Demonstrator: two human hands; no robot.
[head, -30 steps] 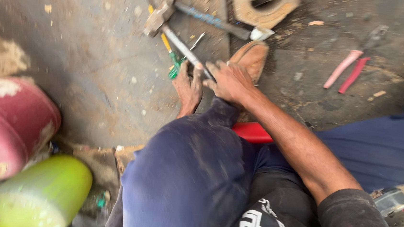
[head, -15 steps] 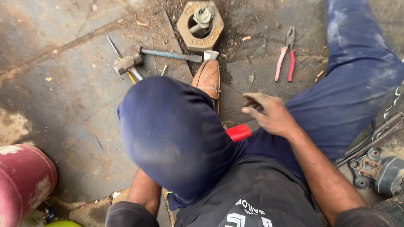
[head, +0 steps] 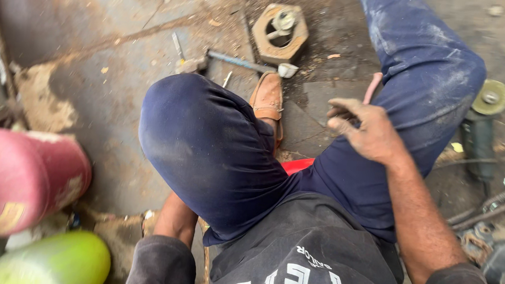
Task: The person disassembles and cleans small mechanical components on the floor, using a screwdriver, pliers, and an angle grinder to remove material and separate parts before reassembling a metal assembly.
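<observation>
I sit on a stained concrete floor with my left knee [head: 216, 151] raised in dark blue trousers. My right hand [head: 367, 130] hovers over my right thigh, fingers loosely curled; something small and dark may sit at the fingertips, but I cannot tell. Only my left forearm [head: 175, 220] shows below the raised knee, and the hand itself is hidden. A brown shoe [head: 268, 98] is on my left foot. Beyond it lie a hammer [head: 235, 61] and a large hexagonal nut [head: 280, 33] with a bolt resting in its hole.
A red gas cylinder [head: 15, 180] and a green one [head: 51, 261] lie at the left. An angle grinder [head: 482, 121] and metal parts [head: 490, 209] sit at the right. A pink plier handle [head: 374, 88] pokes out by my right leg. A red object [head: 299, 165] lies under my thighs.
Both hands have left the tools by the shoe. My right hand moved right, over the thigh. My left hand drew back under the raised knee. The view swung right.
</observation>
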